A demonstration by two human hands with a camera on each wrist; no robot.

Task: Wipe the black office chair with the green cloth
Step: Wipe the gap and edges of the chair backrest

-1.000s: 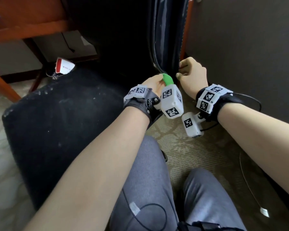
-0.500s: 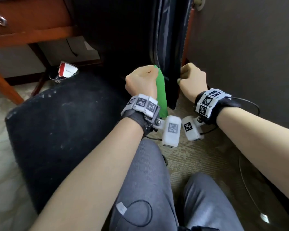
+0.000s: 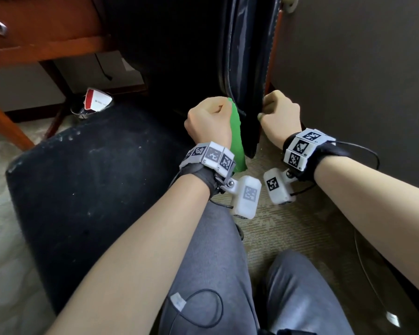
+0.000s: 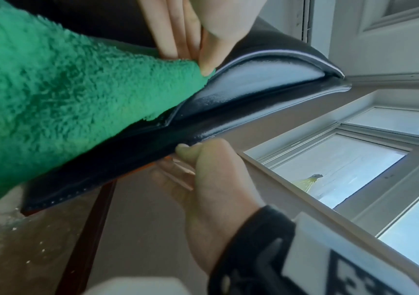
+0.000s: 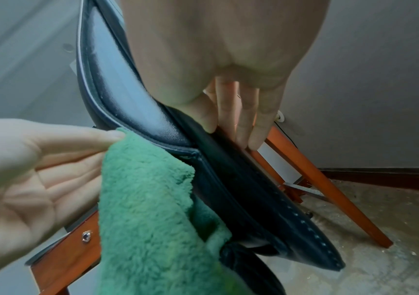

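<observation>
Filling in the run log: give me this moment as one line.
left hand: presses green cloth on chair backrest | right hand: grips backrest edge | seat: dusty specks | phase: wiping

Patterned carpet floor (image 3: 288, 228), black chair (image 3: 94, 180), waste bin (image 3: 82, 111)

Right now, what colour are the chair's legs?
Orange-brown wood legs, clearest in the right wrist view.
</observation>
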